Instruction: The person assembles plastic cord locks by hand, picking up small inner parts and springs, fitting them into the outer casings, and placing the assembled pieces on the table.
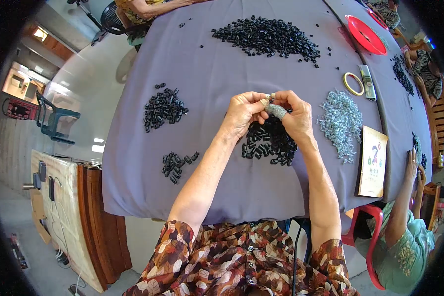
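My left hand [245, 112] and my right hand [295, 113] meet above the table, fingertips pinched together. Whatever small piece sits between them is too hidden to name. A grey cover [276, 111] wraps my right thumb, and pale tape shows on fingertips of my left hand. Right below the hands lies a pile of small black cylindrical pieces [269, 145], partly covered by them. To the right is a heap of small clear pieces [340, 121]. On the left are two groups of black pieces, a larger one [164, 108] and a smaller one [173, 165] nearer me.
A large black heap [269, 38] lies across the grey-purple cloth [202, 64]. At right are a tape roll [353, 84], a green-white box [367, 82], a booklet [372, 162] and a red tray [365, 35]. Other people sit around, one in a green top [404, 246].
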Available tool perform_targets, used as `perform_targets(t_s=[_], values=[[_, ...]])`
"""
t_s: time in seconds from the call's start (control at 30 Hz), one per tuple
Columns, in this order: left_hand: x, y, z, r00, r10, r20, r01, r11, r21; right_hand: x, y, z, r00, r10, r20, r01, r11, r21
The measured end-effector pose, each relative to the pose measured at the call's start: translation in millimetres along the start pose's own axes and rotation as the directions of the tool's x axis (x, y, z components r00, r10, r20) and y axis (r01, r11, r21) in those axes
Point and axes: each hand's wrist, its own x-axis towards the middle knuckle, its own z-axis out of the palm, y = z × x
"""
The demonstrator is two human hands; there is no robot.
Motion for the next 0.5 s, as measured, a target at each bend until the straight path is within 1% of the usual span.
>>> perform_targets(t_s=[0.1,0.17,0.2,0.3,0.4,0.5], values=[[0,1,-1,1.0,0.018,0.013,-0.018,0.999,-0.026,0,2,2,0.998,0.067,-0.019,-0.066,0.996,0.064],[2,1,-3,1.0,0.028,0.008,-0.027,0.998,-0.052,0,2,2,0.999,0.035,-0.028,-0.034,0.999,0.042],[3,2,-5,0.999,0.045,-0.026,-0.047,0.994,-0.095,0,2,1,0.999,0.018,-0.033,-0.017,0.999,0.032],[7,8,-19,0.987,0.098,-0.13,-0.124,0.97,-0.208,4,7,-7,0.999,-0.028,0.044,0.033,0.994,-0.106],[11,13,-33,0.973,0.081,-0.217,-0.155,0.923,-0.352,5,6,-7,0.967,-0.227,0.114,0.252,0.912,-0.324],[14,9,-41,0.957,0.074,-0.281,-0.179,0.911,-0.371,0,5,2,0.927,-0.324,0.191,0.373,0.861,-0.346]])
